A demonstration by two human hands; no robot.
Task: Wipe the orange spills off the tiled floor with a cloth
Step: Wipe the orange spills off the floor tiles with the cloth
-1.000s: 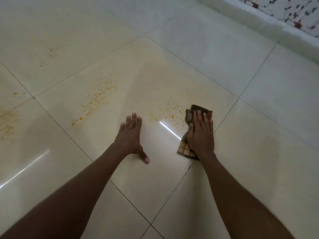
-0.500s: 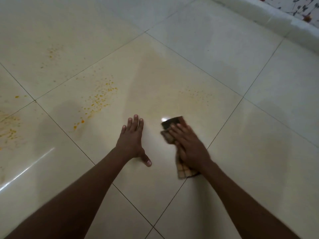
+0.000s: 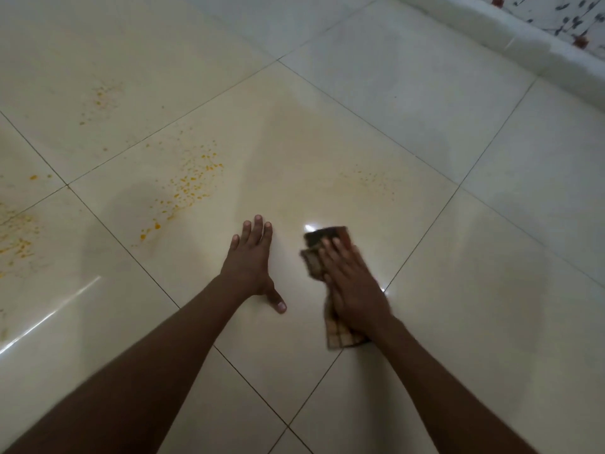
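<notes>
My right hand [image 3: 355,286] lies flat on a brown checked cloth [image 3: 327,239] and presses it onto the cream tiled floor [image 3: 327,126]. The cloth sticks out beyond my fingertips and behind my wrist. My left hand [image 3: 250,267] rests palm down on the same tile, fingers spread, holding nothing. A band of orange spatter [image 3: 186,188] lies to the left of my left hand. Faint orange specks [image 3: 370,178] remain just beyond the cloth. More orange spill [image 3: 16,237] sits on the far-left tile, and light dots [image 3: 98,99] mark the far tile.
A white raised ledge [image 3: 523,44] runs along the upper right, with a flower-patterned wall [image 3: 576,18] above it. Dark grout lines cross the glossy floor, and a bright light reflection sits beside the cloth.
My right hand has swept the cloth leftward over the orange specks near it, which are now gone. In the last half second it shifted slightly. My left hand has stayed planted.
</notes>
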